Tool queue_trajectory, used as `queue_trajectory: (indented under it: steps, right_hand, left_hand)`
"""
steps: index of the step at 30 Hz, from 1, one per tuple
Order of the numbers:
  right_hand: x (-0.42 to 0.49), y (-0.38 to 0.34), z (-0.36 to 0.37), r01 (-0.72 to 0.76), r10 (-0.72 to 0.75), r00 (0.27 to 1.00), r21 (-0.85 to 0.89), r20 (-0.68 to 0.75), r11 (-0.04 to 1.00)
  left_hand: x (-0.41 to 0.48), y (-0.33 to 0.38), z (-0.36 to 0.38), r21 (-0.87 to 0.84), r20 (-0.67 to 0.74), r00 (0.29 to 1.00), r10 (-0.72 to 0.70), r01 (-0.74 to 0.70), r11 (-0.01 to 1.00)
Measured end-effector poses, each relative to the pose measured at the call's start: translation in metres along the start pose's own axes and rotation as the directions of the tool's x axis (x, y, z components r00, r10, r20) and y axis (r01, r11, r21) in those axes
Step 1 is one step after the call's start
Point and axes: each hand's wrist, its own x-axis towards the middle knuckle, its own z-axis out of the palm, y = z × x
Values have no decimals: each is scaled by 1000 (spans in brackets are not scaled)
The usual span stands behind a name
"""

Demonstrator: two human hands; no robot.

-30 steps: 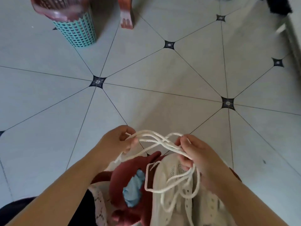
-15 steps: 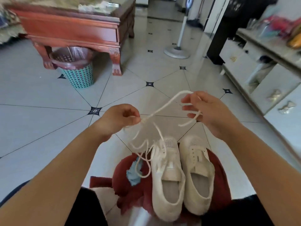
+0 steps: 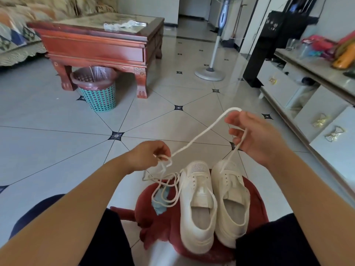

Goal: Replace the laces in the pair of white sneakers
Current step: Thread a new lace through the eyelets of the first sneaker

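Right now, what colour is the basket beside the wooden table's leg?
The basket is teal; the head view shows it best.

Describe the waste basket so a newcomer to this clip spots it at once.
Find the red wooden coffee table at upper left. Under its near edge, between the front legs, stands the waste basket. Its teal lattice sides and pinkish liner bag set it apart.

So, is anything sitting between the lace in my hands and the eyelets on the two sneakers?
Nothing foreign that I can see. The lace runs between the left hand and right hand, right above the sneakers on the red cloth. Only slack lace loops drape against the left-side sneaker.
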Motion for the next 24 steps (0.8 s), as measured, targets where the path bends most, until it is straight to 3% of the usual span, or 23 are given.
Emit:
queue_trajectory:
  steps: [3,7,8,9,12,13,14,16,19,20,22,24]
  right_hand:
    - [8,7,-3,-15,15,1000,37,20,999]
    - [18,19,-12,-53,51,998,50,48,997]
    - [21,20,-14,-59,56,997,52,52,997]
    - [24,21,-16,-60,57,997,52,55,997]
    - [32,19,-20,-48,45,997,51,59,998]
    - [33,19,-21,-51,49,997,39,61,998]
    - [34,20,-21,-61,60,996,21,61,998]
    - [35,21,-20,-89,90,994,-19,65,996]
    - [34,25,-11,-126,131,988,-63,86,990]
    - [34,26,-8,-135,141,985,-66,102,989]
    - [32,30,-2,-156,163,973,-56,165,986]
    - [30,33,5,-188,190,954,-28,232,982]
  left_hand:
    - [10,-8,6,-53,82,994,-68,73,996]
    - [24,-14,6,-174,0,989,-150,148,974]
    - [26,-13,4,-270,2,989,-147,142,952]
    - [26,-12,1,-422,26,992,-127,126,898]
    - [27,-3,-9,-805,91,995,38,51,590]
    - [27,0,-11,-831,91,994,68,38,556]
    - [29,2,-10,-811,85,994,66,30,584]
    - [33,4,-4,-628,49,999,-9,38,777]
    - [39,5,9,-130,29,990,-141,143,981]
    - [39,4,13,64,69,986,-154,149,987]
    - [36,2,20,446,163,973,-161,72,892]
    - [32,0,25,575,192,976,-101,-28,818]
